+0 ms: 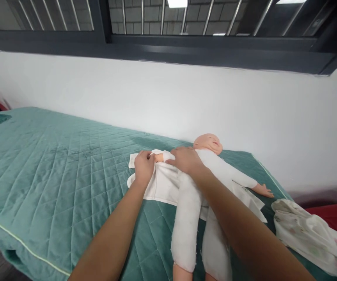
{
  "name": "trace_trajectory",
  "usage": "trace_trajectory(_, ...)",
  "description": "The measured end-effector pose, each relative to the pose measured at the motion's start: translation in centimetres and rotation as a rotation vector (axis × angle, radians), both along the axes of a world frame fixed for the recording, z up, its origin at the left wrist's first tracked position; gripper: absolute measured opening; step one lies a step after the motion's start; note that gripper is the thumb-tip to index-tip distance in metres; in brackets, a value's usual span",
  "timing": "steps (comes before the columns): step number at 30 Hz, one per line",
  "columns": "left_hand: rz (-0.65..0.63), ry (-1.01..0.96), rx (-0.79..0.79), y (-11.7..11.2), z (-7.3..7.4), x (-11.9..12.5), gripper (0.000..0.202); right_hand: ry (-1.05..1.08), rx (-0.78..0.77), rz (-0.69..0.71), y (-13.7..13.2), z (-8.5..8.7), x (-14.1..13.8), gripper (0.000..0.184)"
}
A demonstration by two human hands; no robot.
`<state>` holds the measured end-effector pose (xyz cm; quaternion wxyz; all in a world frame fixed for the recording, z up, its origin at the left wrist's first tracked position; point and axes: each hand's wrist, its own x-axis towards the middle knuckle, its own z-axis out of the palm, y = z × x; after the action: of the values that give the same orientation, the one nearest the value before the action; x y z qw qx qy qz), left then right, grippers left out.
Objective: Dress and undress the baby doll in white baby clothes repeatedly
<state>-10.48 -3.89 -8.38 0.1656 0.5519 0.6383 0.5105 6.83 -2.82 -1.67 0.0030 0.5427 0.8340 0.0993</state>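
Barred window (168,23), white wall (127,93), green quilted cover (63,168)

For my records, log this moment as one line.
left hand: at doll's arm; right hand: same arm, nearer shoulder; doll: on its back; white cloth: under doll; green cover: beneath both

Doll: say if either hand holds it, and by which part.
The left hand seems to hold the doll near one wrist; whether the right hand grips is unclear.

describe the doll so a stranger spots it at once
Find the green quilted cover against the white wall. Toward its right end lies the doll. Unlike the crumpled patterned cloth to its right, it has a bald head and white body.
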Motion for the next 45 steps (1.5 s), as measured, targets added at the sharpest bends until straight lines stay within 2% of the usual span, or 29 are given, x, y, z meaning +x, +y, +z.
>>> trace_trajectory(5,-0.170,0.311,0.093,-0.6,-0.2,0.9,0.018,-0.006,0.013,0.016,0.3,-0.3,-0.3,0.041)
trace_trajectory(8,-0.249,0.364,0.150,-0.9,-0.1,1.4,0.020,0.018,0.001,0.029,0.7,-0.6,-0.9,0.036)
trace_trajectory(12,-0.330,0.400,0.139,-1.3,0.3,1.7,0.022,0.035,-0.017,0.029,0.8,-0.4,-1.7,0.026)
trace_trajectory(13,-0.309,0.398,0.130,-1.4,0.3,1.6,0.024,0.037,-0.017,0.030,0.6,-0.2,-1.7,0.027)
trace_trajectory(15,-0.185,0.386,0.100,-1.6,0.3,1.4,0.027,0.088,-0.009,0.031,-0.2,0.5,-1.0,0.030)
trace_trajectory(18,0.037,0.424,-0.021,-1.8,0.2,0.9,0.024,0.375,0.062,-0.038,-2.4,1.2,1.6,0.034)
trace_trajectory(20,0.086,0.485,-0.120,-2.0,0.1,0.8,0.026,0.625,0.201,-0.148,-4.1,1.1,4.2,0.034)
trace_trajectory(22,0.078,0.547,-0.184,-2.1,0.1,0.8,0.028,0.805,0.393,-0.296,-5.5,0.3,7.1,0.033)
trace_trajectory(24,0.058,0.594,-0.210,-2.3,0.2,1.0,0.028,0.883,0.489,-0.502,-6.5,-0.9,9.7,0.033)
trace_trajectory(27,0.017,0.628,-0.205,-2.5,0.4,1.2,0.024,0.846,0.346,-0.738,-7.2,-2.5,12.3,0.033)
trace_trajectory(30,-0.028,0.621,-0.145,-2.6,0.4,1.3,0.022,0.792,0.243,-0.795,-7.5,-3.0,13.0,0.035)
trace_trajectory(34,-0.064,0.561,-0.056,-2.3,0.1,1.4,0.026,0.694,0.166,-0.865,-7.5,-2.6,12.8,0.041)
trace_trajectory(39,-0.068,0.354,-0.114,-1.2,-0.4,1.6,0.027,0.862,0.177,-0.896,-7.3,-2.3,12.8,0.038)
trace_trajectory(42,-0.091,0.326,-0.096,-0.6,-0.5,1.8,0.025,1.008,0.171,-0.903,-7.2,-2.4,12.7,0.038)
trace_trajectory(45,-0.087,0.334,-0.036,-0.3,-0.4,2.1,0.020,1.135,0.181,-0.786,-7.1,-2.8,12.4,0.042)
